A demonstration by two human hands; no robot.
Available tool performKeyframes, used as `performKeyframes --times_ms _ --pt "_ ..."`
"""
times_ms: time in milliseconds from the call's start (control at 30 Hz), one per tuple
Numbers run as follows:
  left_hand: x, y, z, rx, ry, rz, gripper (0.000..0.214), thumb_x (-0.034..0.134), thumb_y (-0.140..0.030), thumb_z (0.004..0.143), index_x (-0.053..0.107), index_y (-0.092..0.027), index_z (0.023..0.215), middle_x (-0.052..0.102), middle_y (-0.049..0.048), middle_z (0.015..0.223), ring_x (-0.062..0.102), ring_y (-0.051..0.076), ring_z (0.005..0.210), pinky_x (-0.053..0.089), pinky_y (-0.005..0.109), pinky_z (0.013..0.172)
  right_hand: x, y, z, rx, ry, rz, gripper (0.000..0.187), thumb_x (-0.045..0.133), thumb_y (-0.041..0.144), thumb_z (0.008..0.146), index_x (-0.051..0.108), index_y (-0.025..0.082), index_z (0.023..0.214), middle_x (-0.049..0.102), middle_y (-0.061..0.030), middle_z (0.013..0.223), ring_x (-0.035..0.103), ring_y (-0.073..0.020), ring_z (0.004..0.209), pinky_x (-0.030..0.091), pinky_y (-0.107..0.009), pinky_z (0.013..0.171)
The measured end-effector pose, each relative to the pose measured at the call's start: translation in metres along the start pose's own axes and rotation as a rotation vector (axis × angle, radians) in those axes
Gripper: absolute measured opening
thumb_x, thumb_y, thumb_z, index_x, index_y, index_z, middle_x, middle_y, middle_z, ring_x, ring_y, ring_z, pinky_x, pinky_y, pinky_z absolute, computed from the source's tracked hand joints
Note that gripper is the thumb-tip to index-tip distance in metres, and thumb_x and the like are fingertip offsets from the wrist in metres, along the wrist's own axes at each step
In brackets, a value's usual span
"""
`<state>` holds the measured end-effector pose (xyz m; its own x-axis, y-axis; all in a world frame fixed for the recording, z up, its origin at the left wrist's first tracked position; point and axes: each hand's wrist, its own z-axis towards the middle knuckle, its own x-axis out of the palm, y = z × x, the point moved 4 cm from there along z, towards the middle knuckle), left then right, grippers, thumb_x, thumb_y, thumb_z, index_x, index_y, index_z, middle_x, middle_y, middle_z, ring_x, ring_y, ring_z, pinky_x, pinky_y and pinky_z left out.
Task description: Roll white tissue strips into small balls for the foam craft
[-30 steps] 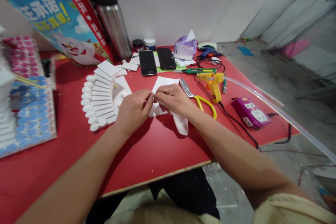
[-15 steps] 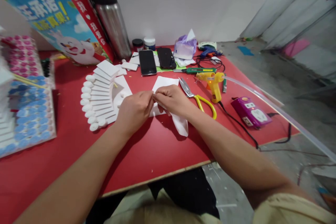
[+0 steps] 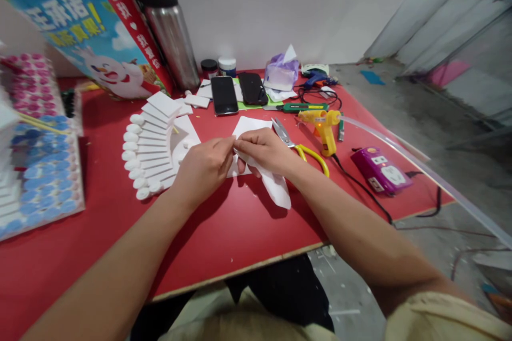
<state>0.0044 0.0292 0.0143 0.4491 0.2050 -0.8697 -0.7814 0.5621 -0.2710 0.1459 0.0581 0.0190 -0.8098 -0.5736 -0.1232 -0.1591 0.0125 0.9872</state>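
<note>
My left hand [image 3: 202,168] and my right hand [image 3: 263,150] meet at the middle of the red table [image 3: 224,224], fingertips pinched together on a white foam piece [image 3: 276,186] whose rounded end hangs below my right hand. Both hands are closed on it. A flat white sheet [image 3: 248,129] lies under and behind them. To the left lies a fan of white foam strips [image 3: 150,154] with rounded tips.
Yellow-handled scissors [image 3: 302,149], a yellow glue gun [image 3: 325,129] and a purple power strip [image 3: 382,169] lie to the right. Two phones [image 3: 224,95], small jars, a steel flask [image 3: 168,26] and a poster stand behind. Pink and blue foam panels [image 3: 38,165] stand at left.
The hanging end of the white foam piece has swung slightly lower and to the right. Both hands stay pinched together at the same spot.
</note>
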Motion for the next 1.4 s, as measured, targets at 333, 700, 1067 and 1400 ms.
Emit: performKeyframes --times_ms 333,700,1067,1400 --pt "-0.0023 -0.0022 -0.0003 -0.007 -0.074 -0.151 0.036 0.045 -0.022 0.100 0.071 -0.015 0.125 0.077 0.0113 0.105 0.071 0.023 0.094 0.053 0.032 0.084 -0.0018 0.0002 0.0001 -0.012 -0.067 0.021 0.029 0.046 0.013 0.096 0.056 0.016 0.070 0.062 0.0030 0.051 0.050 -0.0067 0.033 0.039 -0.016 0.035" --pt "0.0036 -0.0023 0.0004 -0.005 0.011 -0.021 0.042 0.042 -0.023 0.101 0.068 -0.008 0.130 0.074 0.0163 0.099 0.067 0.025 0.085 0.050 0.035 0.074 -0.0007 -0.0022 0.0011 0.032 -0.075 -0.024 0.030 0.044 0.014 0.094 0.057 0.016 0.067 0.066 0.0012 0.056 0.052 -0.0066 0.032 0.039 -0.016 0.034" --pt "-0.0046 -0.0019 0.0013 -0.062 -0.134 -0.361 0.031 0.048 -0.027 0.103 0.077 -0.017 0.107 0.075 0.0100 0.096 0.068 0.021 0.090 0.049 0.031 0.083 -0.0026 0.0025 0.0007 -0.128 -0.110 -0.212 0.028 0.044 0.015 0.094 0.058 0.014 0.070 0.065 0.0000 0.060 0.053 -0.0059 0.044 0.038 -0.017 0.046" --pt "-0.0041 0.0063 0.0007 -0.080 -0.231 -0.482 0.024 0.059 -0.021 0.098 0.081 -0.018 0.106 0.075 0.0079 0.091 0.069 0.018 0.084 0.051 0.029 0.077 -0.0040 0.0018 0.0011 -0.341 -0.117 -0.549 0.028 0.044 0.015 0.097 0.059 0.015 0.074 0.066 -0.0013 0.070 0.055 -0.0100 0.061 0.038 -0.023 0.064"
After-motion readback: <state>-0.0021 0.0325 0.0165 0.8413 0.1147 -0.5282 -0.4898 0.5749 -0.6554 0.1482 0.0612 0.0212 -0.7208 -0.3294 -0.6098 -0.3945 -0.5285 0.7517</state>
